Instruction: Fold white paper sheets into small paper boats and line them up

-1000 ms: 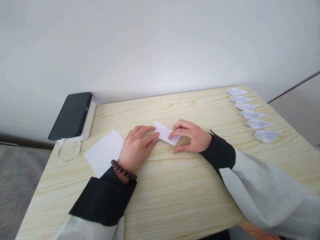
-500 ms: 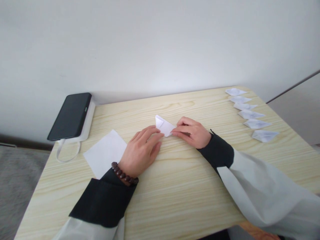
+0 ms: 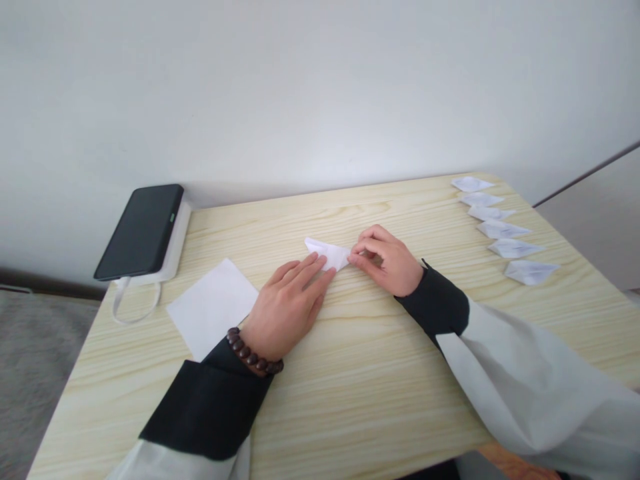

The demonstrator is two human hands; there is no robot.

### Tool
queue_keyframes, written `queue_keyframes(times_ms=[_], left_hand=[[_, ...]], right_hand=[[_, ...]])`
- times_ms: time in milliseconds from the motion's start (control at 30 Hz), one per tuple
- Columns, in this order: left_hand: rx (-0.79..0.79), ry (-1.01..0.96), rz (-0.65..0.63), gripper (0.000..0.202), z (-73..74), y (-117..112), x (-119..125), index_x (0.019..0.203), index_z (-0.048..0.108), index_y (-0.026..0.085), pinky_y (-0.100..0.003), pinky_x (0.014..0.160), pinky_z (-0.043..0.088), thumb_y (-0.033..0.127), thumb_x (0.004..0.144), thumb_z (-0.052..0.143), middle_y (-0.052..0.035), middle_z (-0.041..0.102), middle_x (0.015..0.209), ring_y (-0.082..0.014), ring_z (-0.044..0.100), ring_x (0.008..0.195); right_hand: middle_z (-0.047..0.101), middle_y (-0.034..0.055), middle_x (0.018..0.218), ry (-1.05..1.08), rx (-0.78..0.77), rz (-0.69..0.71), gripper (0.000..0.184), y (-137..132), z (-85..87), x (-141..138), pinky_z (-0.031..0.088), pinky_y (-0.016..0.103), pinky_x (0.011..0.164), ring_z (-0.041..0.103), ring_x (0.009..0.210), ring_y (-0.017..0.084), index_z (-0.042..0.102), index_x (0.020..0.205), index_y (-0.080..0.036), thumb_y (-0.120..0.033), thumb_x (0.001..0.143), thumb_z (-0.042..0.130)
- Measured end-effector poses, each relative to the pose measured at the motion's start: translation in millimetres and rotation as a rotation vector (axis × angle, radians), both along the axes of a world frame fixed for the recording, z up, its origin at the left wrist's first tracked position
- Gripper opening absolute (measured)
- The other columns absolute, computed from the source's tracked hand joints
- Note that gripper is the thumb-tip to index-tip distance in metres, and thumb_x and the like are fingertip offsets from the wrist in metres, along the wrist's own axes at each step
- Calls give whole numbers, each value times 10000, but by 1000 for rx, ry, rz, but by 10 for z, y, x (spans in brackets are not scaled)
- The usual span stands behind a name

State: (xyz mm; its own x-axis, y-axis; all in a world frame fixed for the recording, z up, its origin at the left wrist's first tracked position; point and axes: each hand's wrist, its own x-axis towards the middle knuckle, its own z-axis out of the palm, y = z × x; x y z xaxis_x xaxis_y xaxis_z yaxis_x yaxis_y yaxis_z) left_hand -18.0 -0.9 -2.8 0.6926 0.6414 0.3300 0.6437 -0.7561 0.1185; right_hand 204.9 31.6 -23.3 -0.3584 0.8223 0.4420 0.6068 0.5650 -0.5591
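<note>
A small folded white paper (image 3: 327, 252) lies on the light wooden table (image 3: 350, 373), near its middle. My left hand (image 3: 287, 307) lies flat with fingers stretched out, the fingertips pressing on the paper's near left edge. My right hand (image 3: 387, 260) has its fingers curled and pinches the paper's right end between thumb and fingertips. A brown bead bracelet (image 3: 253, 353) sits on my left wrist.
A flat white sheet (image 3: 213, 303) lies left of my left hand. A black phone (image 3: 143, 230) rests on a white power bank with a looped cable at the back left corner. Several folded white paper pieces (image 3: 500, 230) line the right edge.
The paper was a flat strip a second ago; its right part has been folded over into a narrower pointed shape. My right hand slid up and pinched it. My left hand shifted right.
</note>
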Motion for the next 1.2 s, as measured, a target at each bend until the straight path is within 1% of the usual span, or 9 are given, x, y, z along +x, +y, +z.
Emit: queue_keyframes(times_ms=[133,267,467,567,667,800,900,1033,1200], left_hand=[[2,29,23,295,38,-51,46,1165,590,146,-448,953,482,180,905,453,-143,587,1256,-270,543,1177],[8,63,45,295,72,-94,75,1163,593,143,-450,895,509,208,910,456,-155,599,1205,-285,565,1127],[47,75,41,298,63,-110,87,1161,594,126,-446,875,516,204,904,466,-156,614,1176,-289,572,1104],[67,68,38,299,56,-127,110,1156,593,110,-431,883,511,202,905,459,-148,625,1166,-280,577,1094],[61,55,40,331,68,-166,149,1195,564,99,-418,889,504,213,899,468,-149,623,1169,-268,578,1086],[19,87,113,356,83,-212,185,1222,564,161,-449,843,499,263,888,498,-130,627,1142,-290,569,1067],[8,104,156,354,78,-221,187,1222,575,193,-460,832,486,290,890,497,-112,628,1143,-300,560,1063],[8,110,150,372,69,-214,184,1248,558,207,-445,833,478,299,893,497,-97,628,1150,-281,560,1060],[26,115,150,358,73,-218,182,1236,565,214,-431,829,478,296,894,500,-80,632,1144,-266,563,1060]], right_hand=[[509,74,934,4,-36,-49,198,1,-12,-8,483,311,692,530,820,173,607,808,-175,-368,844,582],[497,85,957,-25,-51,-61,210,-6,5,-18,473,337,733,521,861,195,592,829,-173,-383,833,588],[481,86,981,-86,-86,-67,203,-18,31,-42,459,339,742,519,770,167,604,838,-164,-343,876,516],[492,81,959,-102,-71,-109,191,-15,10,-66,453,339,747,518,780,174,599,832,-165,-342,862,533],[505,73,929,-93,-52,-147,169,-12,-11,-90,449,320,709,509,746,165,590,824,-171,-335,846,554],[507,83,925,-101,-52,-157,166,-16,-4,-102,453,328,697,512,738,171,581,814,-164,-326,836,553],[511,94,929,-116,-61,-139,161,-20,15,-96,457,356,757,532,803,196,578,804,-159,-313,835,541],[524,92,935,-126,-61,-117,161,-15,22,-82,449,373,821,540,868,212,580,781,-165,-319,823,558],[529,89,948,-120,-77,-107,177,-6,14,-73,451,372,834,543,887,211,596,780,-169,-340,820,571]])
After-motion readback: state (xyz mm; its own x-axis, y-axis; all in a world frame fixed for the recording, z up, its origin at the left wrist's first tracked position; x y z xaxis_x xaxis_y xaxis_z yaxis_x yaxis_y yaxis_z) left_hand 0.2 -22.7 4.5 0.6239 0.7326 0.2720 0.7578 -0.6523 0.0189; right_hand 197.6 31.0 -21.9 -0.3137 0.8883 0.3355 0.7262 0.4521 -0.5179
